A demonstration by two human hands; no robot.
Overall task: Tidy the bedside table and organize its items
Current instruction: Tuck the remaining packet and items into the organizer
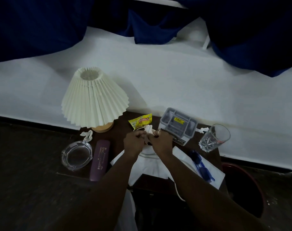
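Both hands are meeting over the middle of the dark tabletop (118,135), the left hand (133,142) and the right hand (160,140) each pinching a crumpled white tissue (148,129) that is sticking up between their fingertips. Just beyond the left hand's knuckles a yellow glossy sachet (139,121) is lying flat, its long axis running left to right. Beyond the right hand a grey plastic organizer (178,125) with slotted compartments is sitting. Under the wrists a white cloth (180,157) is spreading flat, and a blue pen (200,165) is lying on it to the right of the right forearm, pointing away and slightly left. To the left of the left forearm a purple elongated case (100,160) is lying lengthwise away from the person, beside a round clear glass ashtray (76,155). Farther left a pleated cream lamp (93,99) is standing upright. Far right, a clear cut-glass tumbler (214,137) is standing.
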